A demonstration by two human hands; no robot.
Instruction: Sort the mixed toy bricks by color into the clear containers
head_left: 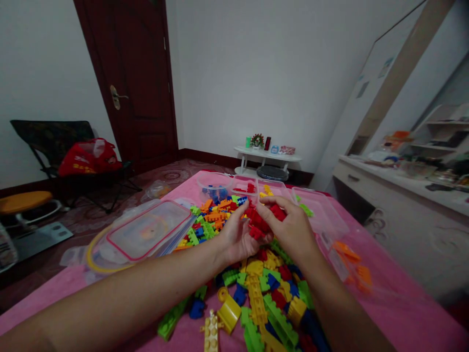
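Note:
Red toy building blocks (257, 221) are gathered between my two hands, above a pile of mixed blocks. My left hand (236, 237) is cupped palm-up beneath them, its fingers curled round the red pieces. From the right, my right hand (289, 222) closes over the same red blocks with thumb and fingers. How many pieces are held is hard to make out. Below and around my hands spreads the pile of yellow, green, blue, orange and red blocks (256, 298). Behind them, a clear container (245, 182) has red pieces in it, and a round clear tub (214, 182) has blue ones.
Stacked lids (150, 230) lie on the pink tablecloth (399, 313) at left. At right, a clear box (324, 211) stands behind another with orange blocks (353, 266). A chair holds a red bag (91, 156). A white dresser (395, 210) stands right.

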